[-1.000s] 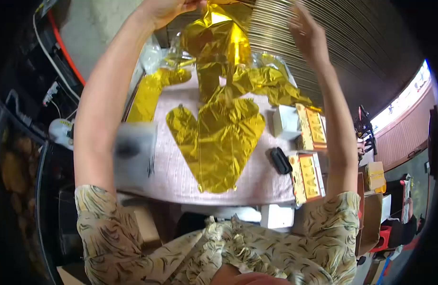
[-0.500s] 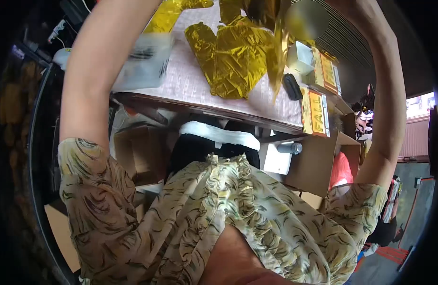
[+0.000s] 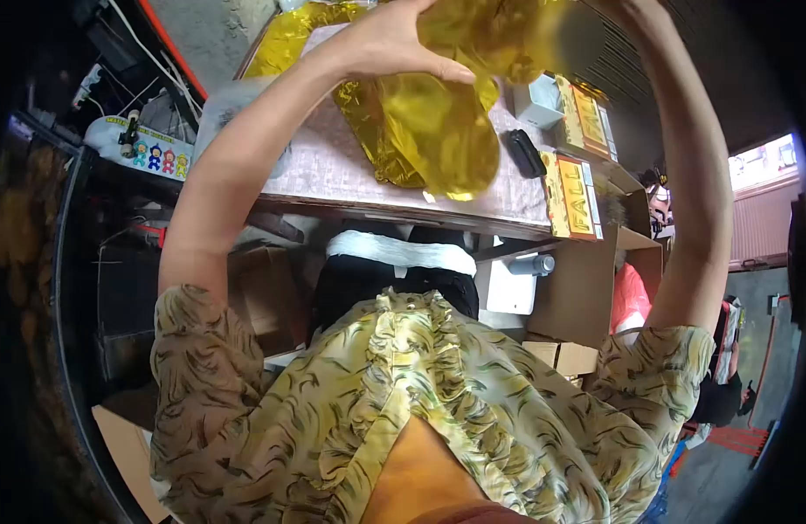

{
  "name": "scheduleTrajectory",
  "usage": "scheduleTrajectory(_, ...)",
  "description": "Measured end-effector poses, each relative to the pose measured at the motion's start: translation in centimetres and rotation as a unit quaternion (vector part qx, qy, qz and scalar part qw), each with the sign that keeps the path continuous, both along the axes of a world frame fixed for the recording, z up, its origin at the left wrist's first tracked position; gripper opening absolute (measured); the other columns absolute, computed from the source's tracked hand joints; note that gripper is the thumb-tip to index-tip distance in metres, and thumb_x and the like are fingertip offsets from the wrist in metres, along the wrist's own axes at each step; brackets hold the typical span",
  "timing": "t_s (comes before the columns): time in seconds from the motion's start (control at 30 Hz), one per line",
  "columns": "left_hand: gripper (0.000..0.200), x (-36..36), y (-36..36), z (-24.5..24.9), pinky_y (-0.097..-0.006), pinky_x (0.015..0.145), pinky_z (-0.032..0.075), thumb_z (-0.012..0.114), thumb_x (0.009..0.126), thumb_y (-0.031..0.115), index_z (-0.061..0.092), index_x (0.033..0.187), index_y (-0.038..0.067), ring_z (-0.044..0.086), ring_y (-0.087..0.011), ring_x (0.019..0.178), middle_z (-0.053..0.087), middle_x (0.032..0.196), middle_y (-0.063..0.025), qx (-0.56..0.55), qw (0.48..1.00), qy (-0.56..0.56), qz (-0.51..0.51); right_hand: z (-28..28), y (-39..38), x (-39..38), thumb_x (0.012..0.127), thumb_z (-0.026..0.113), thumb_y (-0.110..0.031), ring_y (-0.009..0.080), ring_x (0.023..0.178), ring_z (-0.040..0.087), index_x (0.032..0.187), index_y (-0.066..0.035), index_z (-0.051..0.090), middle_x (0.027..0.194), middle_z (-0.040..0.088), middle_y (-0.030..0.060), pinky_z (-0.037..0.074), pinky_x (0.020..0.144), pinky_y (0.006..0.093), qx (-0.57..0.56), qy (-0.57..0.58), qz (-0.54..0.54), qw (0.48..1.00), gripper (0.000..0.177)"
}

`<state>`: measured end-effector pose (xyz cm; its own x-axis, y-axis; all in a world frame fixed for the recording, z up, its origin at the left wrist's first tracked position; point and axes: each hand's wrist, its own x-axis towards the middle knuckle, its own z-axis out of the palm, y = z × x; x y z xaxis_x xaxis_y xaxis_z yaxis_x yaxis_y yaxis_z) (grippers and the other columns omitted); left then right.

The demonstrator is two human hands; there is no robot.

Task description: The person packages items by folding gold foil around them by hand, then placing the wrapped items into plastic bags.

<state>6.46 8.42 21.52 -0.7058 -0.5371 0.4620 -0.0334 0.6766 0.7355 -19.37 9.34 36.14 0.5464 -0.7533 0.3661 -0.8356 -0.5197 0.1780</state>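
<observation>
Head view: gold foil balloon (image 3: 451, 140) held up over the table (image 3: 324, 170), above its middle. Left hand (image 3: 394, 39) is clamped on the balloon's upper end. The right hand is out of frame past the top edge, so only the right forearm (image 3: 682, 131) shows and its grip can't be read.

Containers:
- Small white box (image 3: 538, 100) at the table's far right, contents not visible.
- Open cardboard box (image 3: 582, 297) under the table's right end, inside not readable.
- White bottle (image 3: 534, 265) at that box's upper corner.

Versus 0.5 s ago: balloon was edge-on and thin, now broadside. Left hand has come into frame.

Long axis runs from the hand down toward the table's near edge, rounded end lowest. It covers the flat gold foil (image 3: 363, 131) lying on the table.
</observation>
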Motion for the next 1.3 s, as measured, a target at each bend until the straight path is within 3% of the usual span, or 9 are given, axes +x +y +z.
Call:
scheduleTrajectory(0.03,0.075,-0.8,-1.7,-0.8,-0.0355,0.086,0.056,0.088,0.078,0.038,0.060,0.134,-0.001,0.069,-0.0199,0.104,0.071,0.122,-0.0178,0.004,1.000,-0.003,-0.004,0.1,1.0,1.9,0.092,0.071,-0.021,0.0273,0.066,0.069,0.083,-0.005,0.074,0.073,0.070,0.0132,0.055,0.057,0.0428,-0.088,0.140,-0.219,0.962,0.018)
scheduleTrajectory(0.27,0.028,-5.7,-11.1,-3.0,-0.0419,0.067,0.053,0.077,0.079,0.013,0.075,0.106,0.011,0.072,-0.0319,0.076,0.073,0.084,-0.0178,-0.174,0.967,0.054,0.175,1.8,8.6,3.4,0.087,0.076,-0.021,0.0307,0.090,0.072,0.088,-0.010,0.078,0.088,0.075,0.0129,0.057,0.078,0.0446,-0.180,0.168,-0.314,0.917,0.011)
scheduleTrajectory(0.4,0.020,-8.2,-16.7,-7.9,-0.0375,0.072,0.054,0.077,0.079,0.003,0.074,0.097,0.010,0.071,-0.0281,0.081,0.072,0.086,-0.0131,-0.185,0.954,0.196,0.129,-3.6,11.8,1.5,0.091,0.073,-0.010,0.0251,0.102,0.075,0.108,-0.005,0.074,0.104,0.076,0.0088,0.058,0.091,0.0348,-0.126,0.045,-0.175,0.975,0.018)
scheduleTrajectory(0.47,0.020,-9.1,-18.7,-10.9,-0.0392,0.076,0.054,0.079,0.075,0.000,0.072,0.091,0.010,0.070,-0.0286,0.088,0.071,0.086,-0.0110,-0.218,0.941,0.203,0.159,-7.7,12.5,3.1,0.078,0.081,-0.005,0.0294,0.083,0.072,0.097,-0.009,0.077,0.103,0.074,0.0107,0.058,0.072,0.0379,-0.189,0.001,-0.034,0.981,0.020)
scheduleTrajectory(0.6,0.028,-9.2,-22.4,-18.2,-0.0379,0.097,0.051,0.078,0.087,0.019,0.075,0.115,0.012,0.071,-0.0204,0.092,0.076,0.102,-0.0046,-0.179,0.973,0.106,0.103,-15.6,13.0,8.0,0.070,0.079,0.000,0.0254,0.074,0.065,0.083,-0.005,0.068,0.084,0.065,0.0078,0.053,0.066,0.0395,-0.065,-0.025,-0.067,0.995,0.018)
scheduleTrajectory(0.67,0.042,-8.4,-22.0,-20.9,-0.0419,0.102,0.052,0.076,0.084,0.014,0.071,0.125,0.017,0.070,-0.0303,0.106,0.073,0.112,-0.0072,-0.312,0.927,-0.021,0.209,-20.3,12.0,9.0,0.073,0.075,-0.005,0.0262,0.072,0.062,0.086,-0.005,0.063,0.084,0.059,0.0086,0.052,0.063,0.0396,-0.015,-0.036,-0.049,0.998,0.018)
scheduleTrajectory(0.77,0.051,-6.6,-22.6,-24.3,-0.0443,0.104,0.051,0.075,0.085,0.016,0.065,0.136,0.017,0.065,-0.0352,0.117,0.070,0.125,-0.0102,-0.200,0.916,-0.152,0.313,-26.4,9.9,9.8,0.077,0.070,-0.008,0.0269,0.079,0.066,0.083,-0.006,0.060,0.083,0.058,0.0091,0.054,0.064,0.0379,0.041,-0.020,-0.106,0.993,0.012)
scheduleTrajectory(1.2,0.025,2.5,-11.0,-24.6,-0.0423,0.097,0.053,0.075,0.091,0.022,0.076,0.110,0.008,0.068,-0.0299,0.110,0.073,0.119,-0.0101,-0.165,0.960,-0.118,0.194,-32.4,7.0,12.6,0.077,0.077,-0.021,0.0295,0.080,0.070,0.089,-0.003,0.065,0.087,0.065,0.0110,0.056,0.065,0.0414,0.097,-0.064,-0.117,0.986,0.024)
scheduleTrajectory(1.3,0.025,2.8,-11.0,-25.7,-0.0424,0.099,0.052,0.075,0.091,0.025,0.077,0.110,0.009,0.068,-0.0291,0.112,0.073,0.120,-0.0088,-0.128,0.970,-0.112,0.176,-27.9,6.7,12.3,0.081,0.083,-0.048,0.0367,0.104,0.072,0.118,-0.001,0.071,0.114,0.074,0.0176,0.059,0.080,0.0427,0.359,-0.117,-0.176,0.909,0.061)
